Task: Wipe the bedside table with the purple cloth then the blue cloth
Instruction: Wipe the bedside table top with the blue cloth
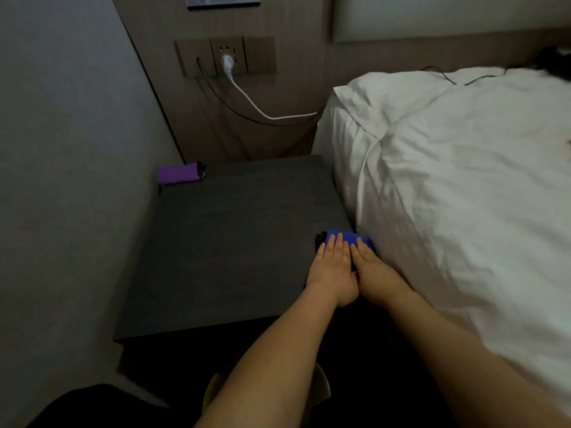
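The dark bedside table (228, 242) stands between the wall and the bed. A folded blue cloth (349, 237) lies at the table's right edge, near the front. My left hand (332, 270) and my right hand (372, 267) both lie flat on it, side by side, fingers stretched forward and pressing down. Most of the blue cloth is hidden under my palms. The folded purple cloth (179, 173) rests alone at the table's far left corner, against the wall.
A bed with white bedding (463, 186) presses against the table's right side. A grey wall (61, 180) runs along the left. Behind the table a wall socket panel (225, 57) holds a white plug and cable (256, 108) running toward the bed.
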Tool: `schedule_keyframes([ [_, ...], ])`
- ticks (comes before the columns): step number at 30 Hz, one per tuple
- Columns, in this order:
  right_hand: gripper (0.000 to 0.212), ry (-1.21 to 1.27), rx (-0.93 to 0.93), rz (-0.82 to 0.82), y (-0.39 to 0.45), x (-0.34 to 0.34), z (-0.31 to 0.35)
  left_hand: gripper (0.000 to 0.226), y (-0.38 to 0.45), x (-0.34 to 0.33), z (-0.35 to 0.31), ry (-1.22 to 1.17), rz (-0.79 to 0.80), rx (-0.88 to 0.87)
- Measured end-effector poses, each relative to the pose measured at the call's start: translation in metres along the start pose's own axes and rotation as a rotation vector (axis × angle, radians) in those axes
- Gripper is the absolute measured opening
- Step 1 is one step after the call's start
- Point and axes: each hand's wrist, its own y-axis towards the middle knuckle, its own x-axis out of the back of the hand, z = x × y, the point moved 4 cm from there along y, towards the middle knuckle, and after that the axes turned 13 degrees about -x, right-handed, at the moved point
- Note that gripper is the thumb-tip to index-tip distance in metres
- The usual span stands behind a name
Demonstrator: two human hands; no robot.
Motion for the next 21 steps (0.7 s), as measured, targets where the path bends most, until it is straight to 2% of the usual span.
schedule_keyframes([
  [12,0.06,-0.128,-0.006,-0.004,-0.038,-0.002,0.013,0.065,-0.035,-0.011,-0.007,-0.006,0.009,-0.019],
  [21,0.062,-0.096,0.146,-0.002,-0.05,-0.022,0.096,0.064,-0.105,-0.012,0.051,-0.028,-0.033,0.077],
])
